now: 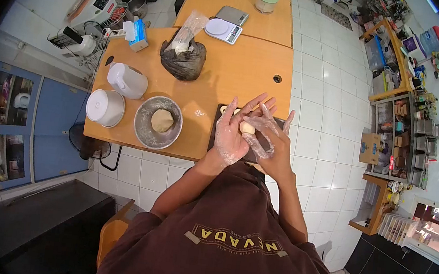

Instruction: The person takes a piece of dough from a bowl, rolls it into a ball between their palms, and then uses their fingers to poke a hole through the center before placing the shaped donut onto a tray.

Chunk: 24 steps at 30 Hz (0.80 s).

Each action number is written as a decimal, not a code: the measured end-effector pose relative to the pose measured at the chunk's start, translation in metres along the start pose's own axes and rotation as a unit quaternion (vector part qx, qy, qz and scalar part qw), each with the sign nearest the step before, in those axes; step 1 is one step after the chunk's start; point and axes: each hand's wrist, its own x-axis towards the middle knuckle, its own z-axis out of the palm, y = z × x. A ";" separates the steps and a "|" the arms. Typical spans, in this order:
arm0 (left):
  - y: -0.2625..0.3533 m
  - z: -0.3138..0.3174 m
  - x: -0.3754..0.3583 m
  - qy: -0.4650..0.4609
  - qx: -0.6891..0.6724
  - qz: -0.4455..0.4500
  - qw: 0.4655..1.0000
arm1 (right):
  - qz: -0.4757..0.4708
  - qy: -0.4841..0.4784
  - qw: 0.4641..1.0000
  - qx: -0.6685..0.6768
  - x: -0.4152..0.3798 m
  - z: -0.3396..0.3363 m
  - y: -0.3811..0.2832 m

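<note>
Flour whitens both hands, which meet over a dark tray (214, 127) at the table's front edge. A small pale dough ball (247, 128) rests against the palm of my left hand (233, 134), whose fingers are stretched out. My right hand (272, 142) has its thumb and fingers curved around that ball. Pale dough pieces (224, 110) show on the tray behind my left hand; the hands hide much of the tray. To the left, a metal bowl (143, 129) holds a larger lump of dough (162, 121).
Left on the wooden table (208, 93) are a white tub (106, 108) and white pitcher (128, 81). Farther back are a black plastic bag (183, 62), a white scale (223, 30), a grey scale (233, 15), a tissue box (139, 36) and a green-lidded container (266, 0).
</note>
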 end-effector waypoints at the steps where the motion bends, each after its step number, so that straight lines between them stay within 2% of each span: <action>1: 0.000 0.000 -0.001 -0.002 -0.005 0.002 1.000 | 0.009 0.006 1.000 0.017 0.000 0.001 0.001; 5: 0.001 -0.002 -0.002 0.010 0.002 0.005 1.000 | 0.037 0.006 0.996 0.083 -0.003 0.003 0.001; 8: 0.000 -0.001 -0.003 0.010 0.020 0.006 1.000 | -0.019 0.027 0.999 -0.023 0.002 0.006 -0.006; 10: -0.001 0.000 -0.003 0.037 0.043 0.013 0.998 | -0.004 0.027 1.000 -0.009 0.002 0.006 -0.008; 17: -0.001 -0.001 -0.007 0.033 0.095 0.052 0.994 | 0.001 -0.003 0.999 -0.042 -0.002 0.002 -0.004; 19: 0.000 0.003 -0.008 0.037 0.116 0.056 0.991 | 0.005 0.002 1.000 -0.015 -0.003 0.003 -0.004; 24: -0.002 -0.001 -0.004 0.004 0.077 0.039 0.996 | -0.020 -0.010 1.000 0.002 -0.005 0.004 -0.006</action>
